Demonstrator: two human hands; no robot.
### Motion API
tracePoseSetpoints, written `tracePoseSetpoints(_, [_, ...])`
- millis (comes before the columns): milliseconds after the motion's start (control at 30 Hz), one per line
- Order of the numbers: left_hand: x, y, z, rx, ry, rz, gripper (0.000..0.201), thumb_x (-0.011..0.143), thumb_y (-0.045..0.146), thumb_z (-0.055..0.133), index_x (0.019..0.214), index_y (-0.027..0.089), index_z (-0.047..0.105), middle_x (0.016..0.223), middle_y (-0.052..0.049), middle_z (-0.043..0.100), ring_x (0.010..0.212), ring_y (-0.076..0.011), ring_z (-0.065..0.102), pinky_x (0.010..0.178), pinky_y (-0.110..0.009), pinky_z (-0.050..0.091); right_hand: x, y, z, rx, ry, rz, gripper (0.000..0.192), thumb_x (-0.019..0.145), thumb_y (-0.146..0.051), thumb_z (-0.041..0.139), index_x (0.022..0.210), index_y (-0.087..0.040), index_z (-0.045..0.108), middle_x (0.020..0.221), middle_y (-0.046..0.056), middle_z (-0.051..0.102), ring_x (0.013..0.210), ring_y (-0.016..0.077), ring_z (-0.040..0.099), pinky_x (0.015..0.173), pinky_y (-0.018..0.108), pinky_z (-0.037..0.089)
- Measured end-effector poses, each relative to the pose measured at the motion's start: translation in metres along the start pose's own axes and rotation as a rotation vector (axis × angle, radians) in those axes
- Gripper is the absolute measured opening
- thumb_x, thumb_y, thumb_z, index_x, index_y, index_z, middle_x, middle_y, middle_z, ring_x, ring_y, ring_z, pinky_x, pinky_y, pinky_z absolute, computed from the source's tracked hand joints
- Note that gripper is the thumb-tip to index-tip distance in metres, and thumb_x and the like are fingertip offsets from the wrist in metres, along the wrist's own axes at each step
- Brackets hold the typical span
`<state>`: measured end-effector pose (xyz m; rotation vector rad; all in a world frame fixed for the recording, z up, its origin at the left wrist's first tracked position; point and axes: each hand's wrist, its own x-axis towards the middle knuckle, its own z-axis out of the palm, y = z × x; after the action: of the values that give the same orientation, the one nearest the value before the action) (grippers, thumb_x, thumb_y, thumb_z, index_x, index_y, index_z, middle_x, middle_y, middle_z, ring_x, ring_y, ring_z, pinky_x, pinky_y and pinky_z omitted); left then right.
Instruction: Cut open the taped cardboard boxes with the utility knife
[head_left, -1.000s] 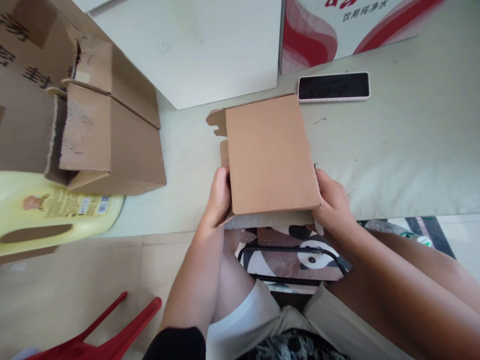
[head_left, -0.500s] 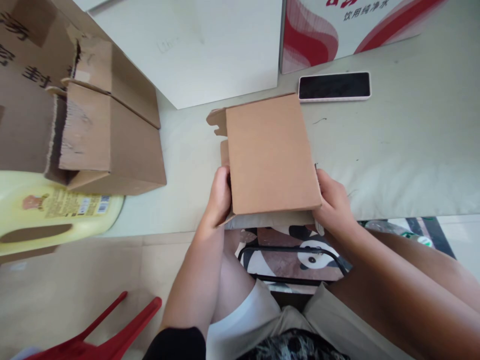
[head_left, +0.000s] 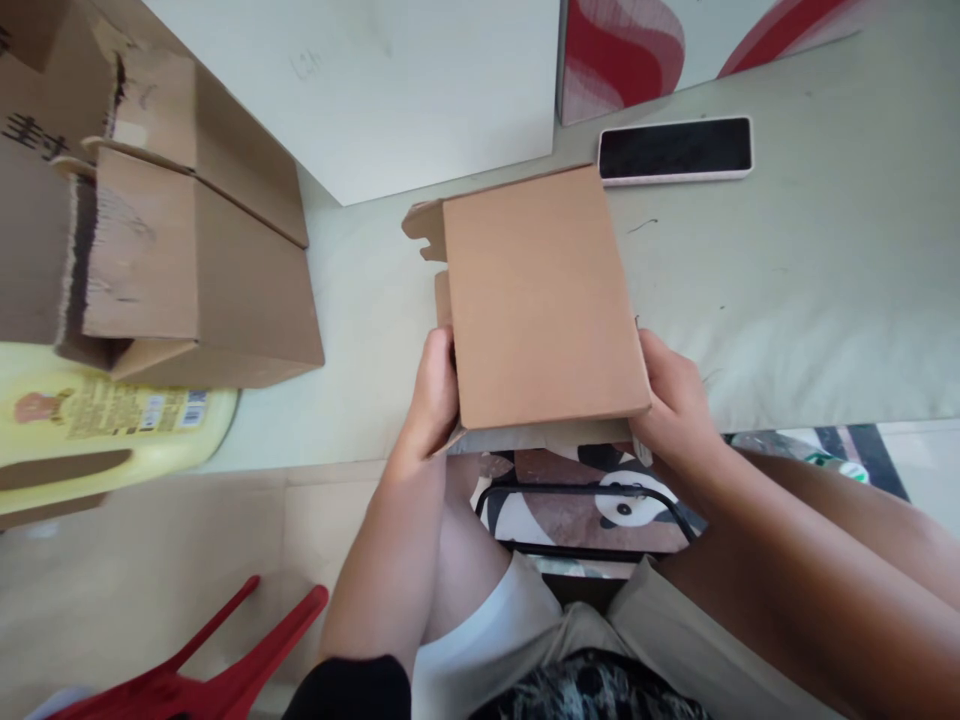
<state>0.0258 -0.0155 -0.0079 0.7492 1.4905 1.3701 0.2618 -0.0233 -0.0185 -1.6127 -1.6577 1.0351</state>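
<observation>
The fingertips of the left hand point(head_left: 433, 395) and right hand point(head_left: 675, 400) are concealed behind the small cardboard box point(head_left: 536, 300). The yellow jug point(head_left: 90, 430) and torn carton point(head_left: 150, 240) are cut off at the left edge. The jug's label text is illegible.

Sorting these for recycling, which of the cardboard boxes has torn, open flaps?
The large brown box at far left: its flaps are open with ragged edges. The small flat box between both hands is closed and intact.
</observation>
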Motion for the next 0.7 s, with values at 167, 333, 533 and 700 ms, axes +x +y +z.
tracePoseSetpoints(167, [-0.001,-0.012,-0.013,0.203,-0.037,0.167,0.038,0.081,0.057,0.075,0.075,0.022,0.060,0.077,-0.001,0.061,0.080,-0.0194,0.059,0.072,-0.030,0.049,-0.006,-0.003,-0.003,0.017,0.006,-0.013,0.012,0.088,-0.035,0.050,0.083,-0.024,0.052,0.079,0.002,0.062,0.069,0.0193,0.053,0.064,0.034,0.038])
tracePoseSetpoints(333, [-0.005,-0.021,-0.018,0.280,-0.085,0.232,0.036,0.078,0.053,0.080,0.090,0.024,0.062,0.089,0.000,0.065,0.088,-0.0201,0.064,0.075,-0.030,0.052,-0.007,0.006,-0.001,-0.009,0.027,-0.069,0.011,0.085,-0.035,0.052,0.084,-0.025,0.051,0.072,0.000,0.055,0.066,0.0187,0.049,0.061,0.033,0.035])
tracePoseSetpoints(533, [-0.001,-0.014,-0.004,0.138,0.007,0.131,0.022,0.082,0.035,0.078,0.086,0.023,0.059,0.084,0.001,0.062,0.082,-0.0172,0.060,0.073,-0.028,0.048,0.009,0.003,0.003,-0.034,0.020,-0.078,0.013,0.087,-0.036,0.047,0.084,-0.025,0.052,0.073,0.002,0.061,0.068,0.0209,0.054,0.063,0.035,0.039])
tracePoseSetpoints(700, [0.000,0.007,0.010,-0.024,0.028,-0.131,0.031,0.094,0.030,0.058,0.065,0.021,0.052,0.064,0.000,0.051,0.063,-0.0153,0.049,0.058,-0.027,0.042,0.011,-0.001,-0.002,-0.006,-0.038,-0.047,0.017,0.085,-0.040,0.048,0.082,-0.024,0.051,0.073,0.003,0.063,0.068,0.0209,0.054,0.063,0.035,0.040])
